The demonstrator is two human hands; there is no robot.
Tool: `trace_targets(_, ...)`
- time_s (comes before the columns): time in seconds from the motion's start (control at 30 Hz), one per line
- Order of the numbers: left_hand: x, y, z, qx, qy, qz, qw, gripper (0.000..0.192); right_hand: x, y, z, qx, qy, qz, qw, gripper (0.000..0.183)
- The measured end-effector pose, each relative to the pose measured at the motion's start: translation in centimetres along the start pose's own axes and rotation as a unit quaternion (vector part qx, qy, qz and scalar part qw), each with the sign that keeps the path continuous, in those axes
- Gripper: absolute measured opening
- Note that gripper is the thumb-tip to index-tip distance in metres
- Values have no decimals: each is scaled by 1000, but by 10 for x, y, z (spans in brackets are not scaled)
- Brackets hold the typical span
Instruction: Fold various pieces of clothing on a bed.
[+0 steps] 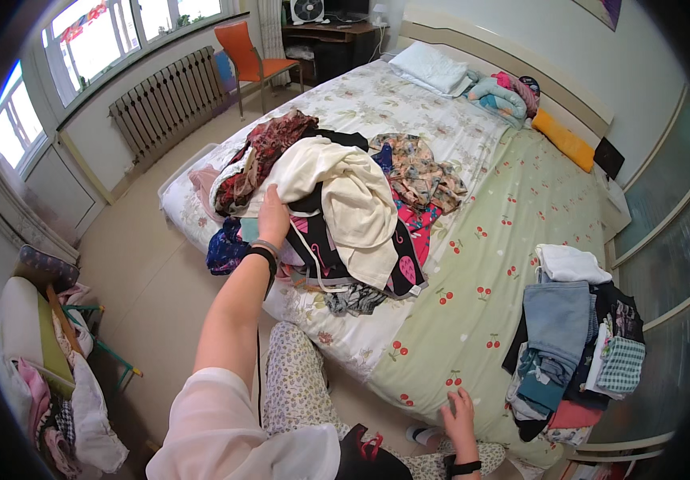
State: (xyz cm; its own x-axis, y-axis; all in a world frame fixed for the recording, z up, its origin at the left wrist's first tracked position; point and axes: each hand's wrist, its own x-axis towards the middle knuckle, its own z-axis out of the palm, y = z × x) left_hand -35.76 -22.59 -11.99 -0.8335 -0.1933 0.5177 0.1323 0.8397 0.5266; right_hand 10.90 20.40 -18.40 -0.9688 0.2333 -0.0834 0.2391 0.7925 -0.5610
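Observation:
My left hand (274, 215) is at the near left edge of a cream garment (357, 198), its fingers partly hidden at the cloth. The garment lies bunched over a heap of clothes on the bed. Under it spreads a black garment with pink prints (405, 264) and a white drawstring. A dark red patterned cloth (279, 144) sits just beyond my hand, with dark blue fabric (225, 247) nearer me. My right hand (460, 415) is held low by the bed's near edge, fingers apart and holding nothing. A peach floral garment (423, 171) lies at the heap's right.
Folded clothes, with jeans (555, 318) among them, are stacked on the green cherry-print sheet (477, 324) to the right. Pillows (432, 66) rest by the headboard (501, 66). An orange chair (255, 60) stands near the radiator (168, 99). More clothes (90, 414) hang at lower left.

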Motion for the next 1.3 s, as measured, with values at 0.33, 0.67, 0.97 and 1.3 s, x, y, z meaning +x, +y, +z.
trace_targets(0.33, -128, 140, -84, -228, -147, 193, 943, 14, 107, -125, -21, 371, -113, -29, 921, 39)
trace_targets(0.67, -256, 197, -138, -340, -344, 354, 801, 27, 108, -177, -48, 532, -188, 63, 823, 36)
trace_targets(0.97, -192, 163, -95, -210, -197, 310, 906, 85, -30, -158, -199, 287, 91, -138, 944, 44)
trace_targets(1.3, -219, 223, 3, -189, -320, 357, 857, 96, -153, -73, -235, 89, 576, -150, 799, 55)
